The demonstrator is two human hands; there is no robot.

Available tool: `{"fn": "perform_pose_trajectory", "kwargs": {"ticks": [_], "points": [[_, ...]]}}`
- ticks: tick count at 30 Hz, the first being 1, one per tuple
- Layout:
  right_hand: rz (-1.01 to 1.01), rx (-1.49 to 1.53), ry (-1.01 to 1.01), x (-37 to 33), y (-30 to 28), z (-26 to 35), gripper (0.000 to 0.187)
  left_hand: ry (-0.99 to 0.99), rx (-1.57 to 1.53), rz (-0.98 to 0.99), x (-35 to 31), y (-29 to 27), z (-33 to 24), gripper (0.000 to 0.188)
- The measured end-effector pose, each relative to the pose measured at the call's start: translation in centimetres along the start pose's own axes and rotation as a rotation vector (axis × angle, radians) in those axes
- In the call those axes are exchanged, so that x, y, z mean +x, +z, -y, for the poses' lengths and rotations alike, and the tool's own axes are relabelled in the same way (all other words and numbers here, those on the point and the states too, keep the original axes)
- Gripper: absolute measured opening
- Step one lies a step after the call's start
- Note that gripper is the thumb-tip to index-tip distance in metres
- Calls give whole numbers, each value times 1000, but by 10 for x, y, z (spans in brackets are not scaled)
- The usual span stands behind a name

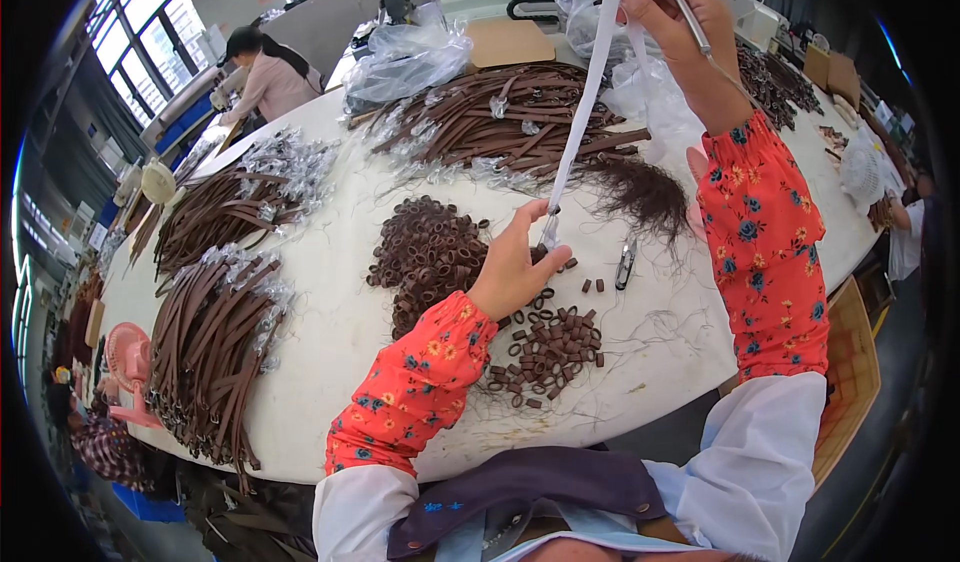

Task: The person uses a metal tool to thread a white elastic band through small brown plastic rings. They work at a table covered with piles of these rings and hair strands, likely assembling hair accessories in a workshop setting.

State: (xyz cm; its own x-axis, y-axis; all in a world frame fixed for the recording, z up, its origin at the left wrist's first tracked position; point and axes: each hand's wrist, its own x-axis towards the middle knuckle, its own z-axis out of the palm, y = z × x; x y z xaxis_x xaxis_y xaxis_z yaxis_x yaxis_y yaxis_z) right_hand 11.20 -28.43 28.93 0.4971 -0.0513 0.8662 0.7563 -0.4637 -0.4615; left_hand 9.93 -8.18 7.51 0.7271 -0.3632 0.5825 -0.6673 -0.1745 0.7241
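A narrow white strip (590, 87) is stretched between my hands. Its lower end is in my left hand (513, 274), pinched between thumb and fingers; a small dark bit shows at that grip, too small to name. High at the right, my right hand (675, 32) pinches the folded top of the strip, and a tail hangs down behind. A slim silver metal rod-like tool (688, 20) also lies across the right fingers. Below my left hand is a loose pile of small brown loops (555, 352). A bigger heap of brown loops (425, 257) stands to its left.
Small metal snips (626, 264) lie right of the loops. Brown straps (205, 352) lie in bundles at left, more straps (500, 112) at the back. Dark loose threads (640, 197), plastic bags (410, 62) and a pink fan (128, 362) are around. A person (270, 77) sits far left.
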Motion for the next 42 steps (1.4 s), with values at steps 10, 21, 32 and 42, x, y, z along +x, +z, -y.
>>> {"fn": "perform_pose_trajectory", "kwargs": {"ticks": [10,21,32,42], "points": [[12,-194,18,-6,-41,-46,8,-281,-309,127,-27,-21,1,28],[-33,-570,-6,-51,-78,-96,11,-546,-423,65,-77,-81,13,23],[-82,-838,-7,-26,-109,-128,9,-586,-326,168,-86,-114,5,19],[-276,-1068,86,-10,-205,-187,13,-799,-378,-8,-126,-132,38,12]]}}
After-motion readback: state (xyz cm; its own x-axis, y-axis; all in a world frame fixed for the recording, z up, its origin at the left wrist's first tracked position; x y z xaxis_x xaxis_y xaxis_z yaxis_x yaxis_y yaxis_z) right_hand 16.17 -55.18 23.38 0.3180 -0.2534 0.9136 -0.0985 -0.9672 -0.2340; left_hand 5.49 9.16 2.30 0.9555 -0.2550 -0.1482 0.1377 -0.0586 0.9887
